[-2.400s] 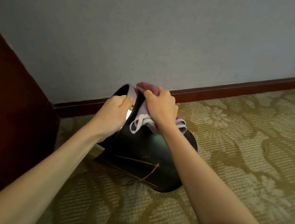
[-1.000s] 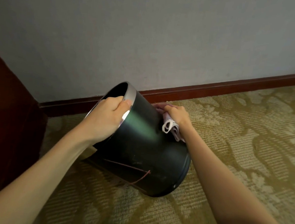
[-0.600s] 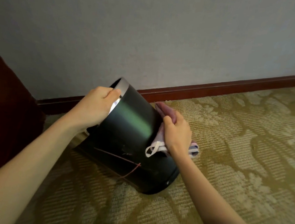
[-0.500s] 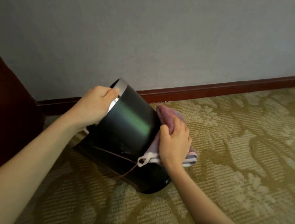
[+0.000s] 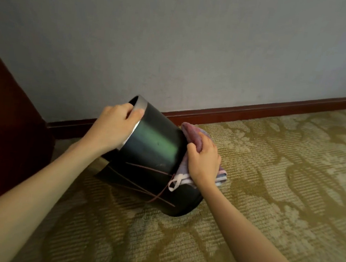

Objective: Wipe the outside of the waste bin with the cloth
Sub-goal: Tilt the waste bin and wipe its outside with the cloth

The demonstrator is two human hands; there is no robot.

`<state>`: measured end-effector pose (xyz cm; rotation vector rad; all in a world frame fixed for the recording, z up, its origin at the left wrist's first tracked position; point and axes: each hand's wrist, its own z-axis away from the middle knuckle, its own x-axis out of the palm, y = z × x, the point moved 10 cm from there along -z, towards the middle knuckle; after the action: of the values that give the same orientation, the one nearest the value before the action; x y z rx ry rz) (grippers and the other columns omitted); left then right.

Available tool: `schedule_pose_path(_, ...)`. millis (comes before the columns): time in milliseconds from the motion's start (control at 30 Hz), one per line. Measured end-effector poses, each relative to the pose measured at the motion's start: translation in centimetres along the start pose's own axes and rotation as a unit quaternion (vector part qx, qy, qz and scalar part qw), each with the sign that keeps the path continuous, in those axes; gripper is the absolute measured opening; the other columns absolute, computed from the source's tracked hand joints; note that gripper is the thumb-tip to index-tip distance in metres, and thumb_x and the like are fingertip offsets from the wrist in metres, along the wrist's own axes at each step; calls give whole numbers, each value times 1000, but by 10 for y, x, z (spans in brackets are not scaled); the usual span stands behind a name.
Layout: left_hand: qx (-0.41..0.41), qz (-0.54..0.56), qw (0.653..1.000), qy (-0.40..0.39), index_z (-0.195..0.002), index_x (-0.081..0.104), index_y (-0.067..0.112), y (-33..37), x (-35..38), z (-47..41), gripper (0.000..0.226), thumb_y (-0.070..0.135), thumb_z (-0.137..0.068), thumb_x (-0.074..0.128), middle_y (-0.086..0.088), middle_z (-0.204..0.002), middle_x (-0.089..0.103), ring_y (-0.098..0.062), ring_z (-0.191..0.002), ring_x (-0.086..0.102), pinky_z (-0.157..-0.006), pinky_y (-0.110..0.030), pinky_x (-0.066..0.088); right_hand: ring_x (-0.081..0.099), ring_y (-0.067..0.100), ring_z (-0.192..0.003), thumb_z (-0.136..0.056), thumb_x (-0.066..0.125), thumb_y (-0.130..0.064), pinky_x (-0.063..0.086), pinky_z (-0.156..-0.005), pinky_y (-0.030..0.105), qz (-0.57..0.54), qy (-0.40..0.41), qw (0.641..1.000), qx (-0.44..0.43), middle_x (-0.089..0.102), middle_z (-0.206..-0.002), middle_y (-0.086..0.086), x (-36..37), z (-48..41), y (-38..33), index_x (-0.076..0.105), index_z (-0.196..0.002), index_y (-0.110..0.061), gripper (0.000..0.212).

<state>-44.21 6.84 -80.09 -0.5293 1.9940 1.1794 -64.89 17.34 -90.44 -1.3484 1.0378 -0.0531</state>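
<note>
A person tilts a black waste bin on a patterned olive carpet at the centre of the frame, close to the foot of a pale grey wall. The bin leans with its open mouth toward the upper left and its base down on the carpet toward the lower right. A silver band runs round the mouth.

The left hand, reaching in from the lower left, grasps the bin at the band. Its fingers are curled over the edge and its thumb lies on the outside.

The right hand, reaching in from the lower right, is clasped over a bunched pink cloth and presses it flat against the right flank of the bin. The fingers are bent over the fabric and the thumb lies along the bin side. Part of the cloth sticks out above the fingers, toward the wall. Its pale folded edges show below the wrist, just above the carpet. A small white loop hangs from the cloth against the lower part of the bin.

Thin reddish lines cross on the bin's dark side, which carries a soft green sheen near the middle. A dark red-brown skirting board runs along the base of the wall from centre left to the right edge. A dark wooden surface fills the left edge of the frame. Both forearms are bare.
</note>
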Motion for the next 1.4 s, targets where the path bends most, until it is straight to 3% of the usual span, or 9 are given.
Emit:
schedule_pose_path(133,74,17,997,-12,-67,44,32,-18,-4,49,29,48,-92,43,3,-52,50,-10,-53,52,-53,-33,38,53,22,-121,-76,44,-35,38,-105,46,-55,-4,998,25,63,-127,0,-4,-10,6,61,-124,-25,52)
schedule_pose_path(300,81,111,990,-28,-69,48,44,-27,4,68,26,32,-93,49,25,-61,57,13,-54,50,-51,-5,34,65,18,-95,-78,59,-15,49,-89,31,-117,19,992,39,72,-96,-1,-13,-13,9,72,-109,-18,34)
schedule_pose_path(467,70,102,992,0,-64,43,32,-32,4,67,27,40,-89,48,4,-48,38,-8,-45,42,-44,-16,27,68,14,-93,-82,51,-5,52,-91,33,-136,6,991,13,76,-93,-1,-15,-25,2,75,-101,-16,33)
schedule_pose_path(533,71,89,994,-3,-63,44,32,-34,3,68,29,32,-90,53,5,-48,38,-9,-46,44,-43,-16,27,68,-3,-83,-81,47,0,52,-77,18,-176,13,984,10,74,-76,-18,-20,-27,2,72,-82,-27,37)
schedule_pose_path(600,67,64,996,4,-61,45,32,-37,-2,66,32,24,-90,57,3,-48,42,-11,-47,47,-44,-17,30,70,6,-81,-82,47,-4,50,-67,10,-205,33,977,43,74,-75,-12,-29,-31,12,67,-72,-30,35)
schedule_pose_path(733,45,29,998,24,-60,51,13,-38,-16,57,31,23,-89,58,-9,-52,53,-23,-52,53,-50,-35,38,70,24,-95,-78,47,-10,56,-90,42,-303,23,945,118,75,-96,8,-33,-42,35,77,-93,-20,35)
schedule_pose_path(1100,-63,-3,996,65,-59,59,-4,-41,-41,42,47,29,-91,54,-29,-59,57,-39,-60,56,-53,-36,35,72,23,-85,-68,48,-11,58,-87,45,-353,29,923,152,77,-78,-2,-52,-34,52,79,-85,-31,41)
schedule_pose_path(1233,-62,-33,996,58,-45,33,9,-28,-47,39,53,29,-89,56,-8,-44,30,-27,-46,33,-47,-36,22,71,32,-95,-69,48,-12,57,-89,48,-349,13,923,165,76,-93,9,-43,-31,52,79,-92,-26,41)
schedule_pose_path(1400,-100,-28,993,49,-45,31,13,-33,-43,33,54,33,-90,54,-4,-43,32,-26,-47,35,-46,-34,22,70,23,-101,-77,46,-9,52,-96,44,-355,-36,921,153,76,-101,5,-19,-11,45,77,-102,-22,41)
